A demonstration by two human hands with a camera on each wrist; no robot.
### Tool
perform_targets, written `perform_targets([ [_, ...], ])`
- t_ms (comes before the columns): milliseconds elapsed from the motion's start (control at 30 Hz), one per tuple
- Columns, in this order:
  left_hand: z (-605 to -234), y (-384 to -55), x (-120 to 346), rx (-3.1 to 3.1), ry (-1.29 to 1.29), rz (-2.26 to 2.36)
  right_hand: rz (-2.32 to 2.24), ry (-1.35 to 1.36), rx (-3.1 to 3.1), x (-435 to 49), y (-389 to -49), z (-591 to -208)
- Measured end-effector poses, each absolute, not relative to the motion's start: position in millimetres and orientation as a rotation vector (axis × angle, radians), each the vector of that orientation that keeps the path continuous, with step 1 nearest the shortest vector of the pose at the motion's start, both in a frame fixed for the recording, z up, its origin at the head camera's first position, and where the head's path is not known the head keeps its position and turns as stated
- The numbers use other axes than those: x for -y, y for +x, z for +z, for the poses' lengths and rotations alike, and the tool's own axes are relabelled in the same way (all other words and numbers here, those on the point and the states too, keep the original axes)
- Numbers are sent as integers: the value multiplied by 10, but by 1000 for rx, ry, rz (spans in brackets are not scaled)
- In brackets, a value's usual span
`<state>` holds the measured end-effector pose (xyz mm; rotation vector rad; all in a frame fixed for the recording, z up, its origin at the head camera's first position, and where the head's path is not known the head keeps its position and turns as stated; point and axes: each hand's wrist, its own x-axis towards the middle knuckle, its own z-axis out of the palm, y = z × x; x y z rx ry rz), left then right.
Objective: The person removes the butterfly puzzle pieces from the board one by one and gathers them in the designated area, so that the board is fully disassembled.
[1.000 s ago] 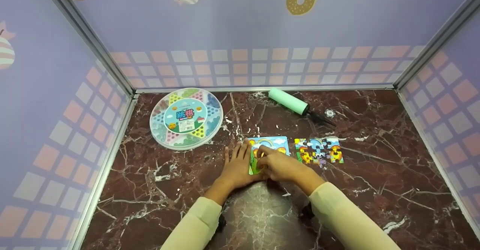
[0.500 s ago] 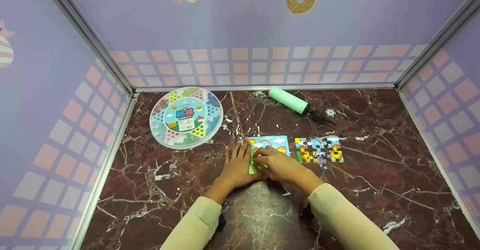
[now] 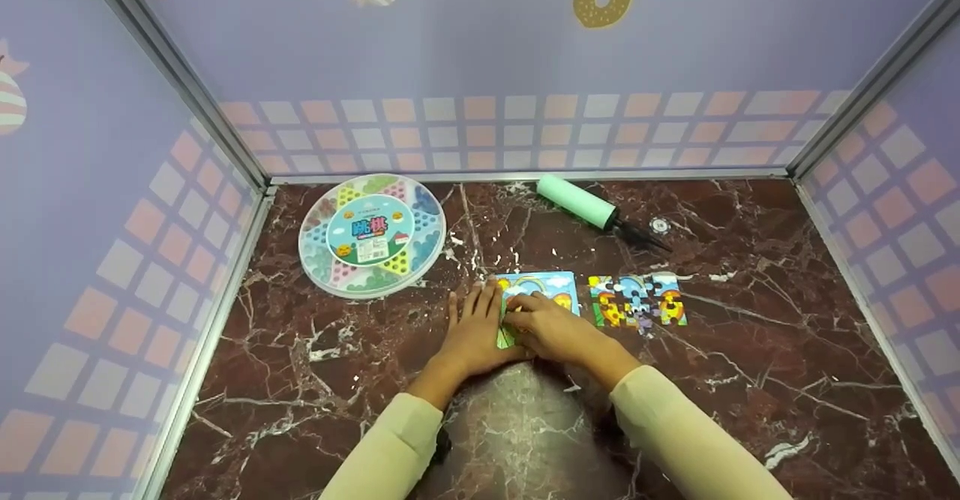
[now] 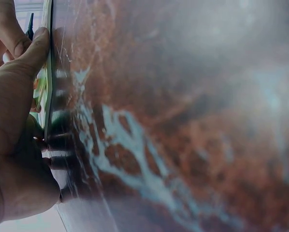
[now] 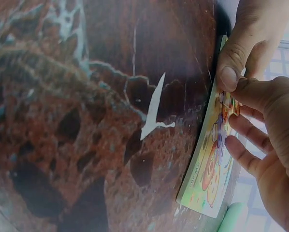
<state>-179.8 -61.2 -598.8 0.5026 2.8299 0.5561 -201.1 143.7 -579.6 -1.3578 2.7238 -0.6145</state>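
Head: left grip (image 3: 472, 338) flat, fingers straight, bracing the jigsaw board (image 3: 559, 284) to its right. Right grip (image 3: 559, 329) bent over board; can't tell if pinching anything. Loose jigsaw pieces (image 3: 673, 311) on counter (image 3: 750, 402), right of right grip.

Left wrist: left thumb (image 4: 38, 46) at board's near edge.

Right wrist: right fingertips (image 5: 233, 143) over printed face. Step looks like working a piece at the board; next move probably needs bracing plus fine fingertip control.

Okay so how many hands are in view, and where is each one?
2: the left hand lies along the picture board's left edge, and the right hand is over its lower part.
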Motion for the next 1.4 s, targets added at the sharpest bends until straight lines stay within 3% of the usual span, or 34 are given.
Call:
perform_targets([
  [700, -6015, -1815, 587, -2827, 524, 588, -562, -1410, -2560, -1555, -2015, -5656],
  [1400, -6021, -1825, 601, -2806, 486, 586, -613, -1517, -2784, -1811, -2039, -5762],
])
